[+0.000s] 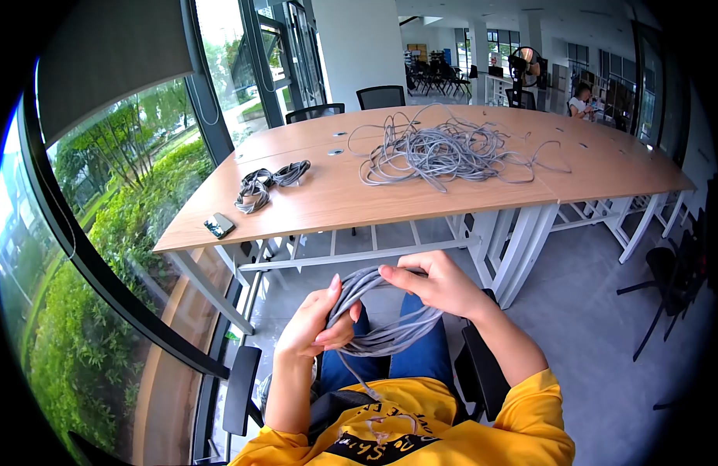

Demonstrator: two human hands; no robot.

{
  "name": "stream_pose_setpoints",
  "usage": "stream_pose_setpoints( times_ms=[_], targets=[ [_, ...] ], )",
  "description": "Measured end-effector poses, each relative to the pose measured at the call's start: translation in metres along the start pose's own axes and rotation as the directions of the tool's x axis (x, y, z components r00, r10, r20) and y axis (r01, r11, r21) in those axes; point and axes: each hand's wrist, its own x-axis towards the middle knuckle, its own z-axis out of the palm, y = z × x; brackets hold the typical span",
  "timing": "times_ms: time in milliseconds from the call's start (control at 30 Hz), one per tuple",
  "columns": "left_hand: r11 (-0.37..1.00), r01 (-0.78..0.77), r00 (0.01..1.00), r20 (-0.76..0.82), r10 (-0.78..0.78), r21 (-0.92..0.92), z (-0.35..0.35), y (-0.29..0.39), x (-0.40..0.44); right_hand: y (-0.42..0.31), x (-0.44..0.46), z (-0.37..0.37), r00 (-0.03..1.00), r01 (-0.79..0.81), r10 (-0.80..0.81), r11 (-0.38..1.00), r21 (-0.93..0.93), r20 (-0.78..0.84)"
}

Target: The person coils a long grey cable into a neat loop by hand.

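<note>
A coil of grey cable (401,335) is held above my lap, between my two hands. My left hand (318,317) wraps round the coil's left side, thumb up and fingers curled about the strands. At the top right of the loop, my right hand (439,281) pinches the cable between thumb and fingers. One loose cable end hangs from the coil toward my yellow shirt (421,423). On the table ahead lies a large tangled heap of grey cable (444,151), out of reach of both hands.
The wooden table (328,210) carries bundled cables (258,186) and a phone-like object (219,226) at its left. Chair armrests (241,388) flank me. Windows run along the left. Black chairs (669,279) stand at right; a fan (526,68) and a seated person (581,102) are farther back.
</note>
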Motion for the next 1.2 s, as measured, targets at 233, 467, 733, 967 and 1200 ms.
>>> stream_pose_setpoints(
  times_ms=[233, 467, 733, 967, 1200],
  targets=[
    [0.996, 0.048, 0.996, 0.072, -0.053, 0.07, -0.007, -0.005, 0.0, 0.007, -0.001, -0.003, 0.992, -0.095, 0.093, 0.995, 0.024, 0.081],
    [0.974, 0.043, 0.888, 0.455, 0.064, -0.22, 0.003, -0.015, -0.002, 0.002, 0.006, 0.004, 0.993, 0.118, -0.117, 0.991, 0.056, -0.016],
    [0.953, 0.023, 0.853, 0.503, 0.139, -0.302, 0.019, -0.012, -0.006, 0.015, 0.009, 0.018, 0.984, 0.063, -0.024, 0.974, 0.22, -0.175],
    [0.91, -0.094, 0.815, 0.494, 0.303, -0.403, 0.008, -0.008, -0.002, 0.028, 0.005, 0.02, 0.999, 0.039, -0.042, 0.884, 0.467, -0.003],
    [0.924, -0.123, 0.816, 0.493, 0.302, -0.363, -0.003, -0.016, 0.003, 0.004, 0.003, 0.007, 0.979, -0.2, 0.15, 0.85, 0.488, 0.139]
  ],
)
